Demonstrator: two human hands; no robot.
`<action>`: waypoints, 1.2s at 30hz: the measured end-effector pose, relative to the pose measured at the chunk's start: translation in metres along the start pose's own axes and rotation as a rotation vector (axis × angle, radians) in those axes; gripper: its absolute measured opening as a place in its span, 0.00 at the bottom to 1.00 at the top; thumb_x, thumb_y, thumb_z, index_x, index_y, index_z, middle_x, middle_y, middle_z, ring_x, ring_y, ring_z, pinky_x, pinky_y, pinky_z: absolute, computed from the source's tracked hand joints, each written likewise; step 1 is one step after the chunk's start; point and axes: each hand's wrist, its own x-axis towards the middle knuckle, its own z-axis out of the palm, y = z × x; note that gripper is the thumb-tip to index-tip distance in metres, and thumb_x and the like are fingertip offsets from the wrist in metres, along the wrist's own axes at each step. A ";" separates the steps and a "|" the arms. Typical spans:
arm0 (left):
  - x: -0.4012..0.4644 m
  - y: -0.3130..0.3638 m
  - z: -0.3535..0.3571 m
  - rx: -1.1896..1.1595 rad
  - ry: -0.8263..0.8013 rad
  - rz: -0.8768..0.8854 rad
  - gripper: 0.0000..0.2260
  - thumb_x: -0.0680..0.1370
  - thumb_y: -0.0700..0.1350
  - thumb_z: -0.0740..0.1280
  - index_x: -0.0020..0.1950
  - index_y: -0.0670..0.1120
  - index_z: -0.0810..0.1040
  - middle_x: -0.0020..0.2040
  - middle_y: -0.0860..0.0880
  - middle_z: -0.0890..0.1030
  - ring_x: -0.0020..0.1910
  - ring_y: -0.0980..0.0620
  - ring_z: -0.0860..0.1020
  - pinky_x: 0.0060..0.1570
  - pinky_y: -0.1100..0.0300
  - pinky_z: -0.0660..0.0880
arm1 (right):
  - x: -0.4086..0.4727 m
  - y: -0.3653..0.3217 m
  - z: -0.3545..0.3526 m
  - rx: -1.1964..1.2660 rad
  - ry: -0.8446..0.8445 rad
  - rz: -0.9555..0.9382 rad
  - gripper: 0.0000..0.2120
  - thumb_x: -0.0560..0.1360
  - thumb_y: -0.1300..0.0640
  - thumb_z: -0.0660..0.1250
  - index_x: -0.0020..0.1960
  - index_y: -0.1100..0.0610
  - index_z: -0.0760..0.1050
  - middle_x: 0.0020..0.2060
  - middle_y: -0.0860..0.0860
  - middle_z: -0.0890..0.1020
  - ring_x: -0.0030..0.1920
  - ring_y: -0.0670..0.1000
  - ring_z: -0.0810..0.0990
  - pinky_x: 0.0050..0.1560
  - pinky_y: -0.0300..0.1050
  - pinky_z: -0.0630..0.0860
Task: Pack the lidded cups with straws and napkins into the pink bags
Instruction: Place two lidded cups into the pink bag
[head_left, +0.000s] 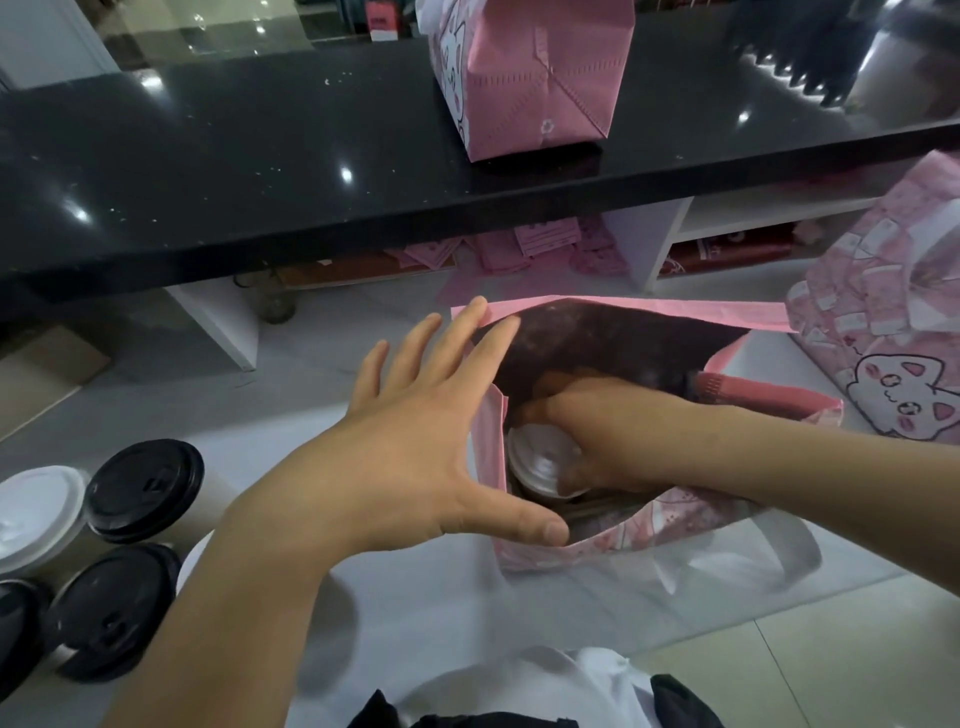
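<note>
Inside the open pink bag (519, 558) on the floor, our right hand (587, 441) grips a white-lidded cup (540, 462); our left hand (415, 436), fingers spread, holds the bag's mouth wide. We'd seat it upright before letting go. Spare cups (140, 493) wait left of the bag.

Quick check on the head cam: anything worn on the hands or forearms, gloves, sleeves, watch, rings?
Nothing visible. The left hand and right hand are bare, with no gloves, and both forearms are uncovered as far as the frame shows. No watch, band or ring shows on the left hand's fingers; the right hand is partly hidden inside the pink bag. A white garment with black parts shows at the bottom edge.
</note>
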 end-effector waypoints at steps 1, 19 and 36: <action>0.001 0.001 0.000 -0.005 -0.001 0.002 0.60 0.57 0.77 0.69 0.74 0.68 0.30 0.71 0.71 0.26 0.72 0.65 0.26 0.77 0.50 0.36 | 0.000 0.000 0.001 -0.007 0.003 -0.001 0.29 0.71 0.49 0.73 0.71 0.44 0.71 0.62 0.50 0.73 0.61 0.56 0.74 0.61 0.49 0.73; -0.005 -0.003 0.004 -0.096 0.041 0.053 0.37 0.70 0.71 0.60 0.75 0.72 0.46 0.76 0.71 0.37 0.75 0.66 0.34 0.78 0.51 0.40 | -0.091 -0.022 -0.071 0.264 0.328 -0.045 0.16 0.75 0.40 0.64 0.62 0.38 0.76 0.52 0.36 0.80 0.52 0.40 0.78 0.53 0.42 0.76; -0.146 -0.111 0.120 -0.235 0.764 -0.607 0.41 0.70 0.67 0.62 0.80 0.58 0.52 0.81 0.51 0.51 0.80 0.50 0.48 0.77 0.43 0.51 | -0.006 -0.159 0.024 0.421 0.388 -0.324 0.29 0.77 0.45 0.68 0.76 0.45 0.65 0.79 0.49 0.60 0.78 0.52 0.57 0.75 0.43 0.55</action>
